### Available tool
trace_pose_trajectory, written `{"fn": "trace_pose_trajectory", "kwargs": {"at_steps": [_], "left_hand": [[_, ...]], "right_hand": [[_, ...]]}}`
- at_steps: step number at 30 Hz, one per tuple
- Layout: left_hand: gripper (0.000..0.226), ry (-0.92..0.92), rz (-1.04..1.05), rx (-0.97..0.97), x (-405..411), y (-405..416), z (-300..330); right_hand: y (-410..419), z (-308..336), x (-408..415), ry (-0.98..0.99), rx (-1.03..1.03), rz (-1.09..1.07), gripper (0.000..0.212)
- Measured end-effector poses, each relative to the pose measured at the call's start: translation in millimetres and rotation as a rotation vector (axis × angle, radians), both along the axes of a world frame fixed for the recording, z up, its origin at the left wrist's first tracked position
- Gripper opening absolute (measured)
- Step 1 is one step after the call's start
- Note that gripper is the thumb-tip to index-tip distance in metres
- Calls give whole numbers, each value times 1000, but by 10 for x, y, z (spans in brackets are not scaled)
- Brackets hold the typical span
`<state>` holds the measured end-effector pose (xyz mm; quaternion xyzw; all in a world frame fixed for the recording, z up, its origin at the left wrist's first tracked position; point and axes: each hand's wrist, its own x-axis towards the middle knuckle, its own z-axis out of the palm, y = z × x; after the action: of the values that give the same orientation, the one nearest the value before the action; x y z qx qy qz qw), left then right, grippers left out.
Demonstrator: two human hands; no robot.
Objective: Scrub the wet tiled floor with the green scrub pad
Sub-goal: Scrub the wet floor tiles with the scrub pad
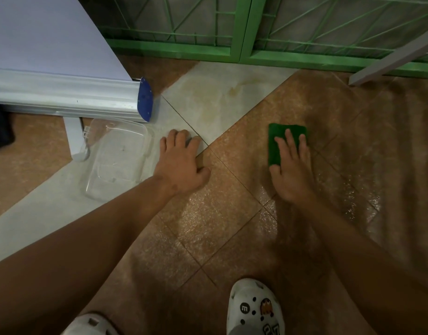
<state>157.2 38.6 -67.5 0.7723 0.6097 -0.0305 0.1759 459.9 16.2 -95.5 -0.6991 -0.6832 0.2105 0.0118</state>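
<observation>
Green scrub pad (278, 135) under my flat R hand (294, 172), L hand (181, 165) flat on floor (232, 262), wet nearby; far grey tile (220, 97) looks unscrubbed.

One head-worn wide-angle view, facing forward and down, near the tiled floor (222, 228), edges seemingly bowed

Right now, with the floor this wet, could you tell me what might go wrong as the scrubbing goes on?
1. The left hand props on the floor beside glistening wet tiles; it could slip.
2. The clear plastic container lies close by that hand and might get knocked.
3. The right hand only presses flat on the scrub pad, so the pad could slide out.
</observation>
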Motion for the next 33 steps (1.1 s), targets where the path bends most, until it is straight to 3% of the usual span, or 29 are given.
{"fn": "trace_pose_trajectory", "kwargs": {"at_steps": [7,13,19,28,33], "left_hand": [[87,-32,-28,-21,-59,-13,-64],[86,-15,-39,-32,-76,8,-69],[88,-30,-32,-26,-76,0,-82],[91,-27,-45,-23,-137,13,-135],[92,-15,-46,-26,-140,25,-123]], "right_hand": [[1138,18,146,-21,-31,-135,75],[1597,35,-341,-54,-74,25,77],[1169,30,-684,11,-55,235,74],[-113,-29,-576,-34,2,235,76],[29,-53,-451,-60,18,252,72]]}}
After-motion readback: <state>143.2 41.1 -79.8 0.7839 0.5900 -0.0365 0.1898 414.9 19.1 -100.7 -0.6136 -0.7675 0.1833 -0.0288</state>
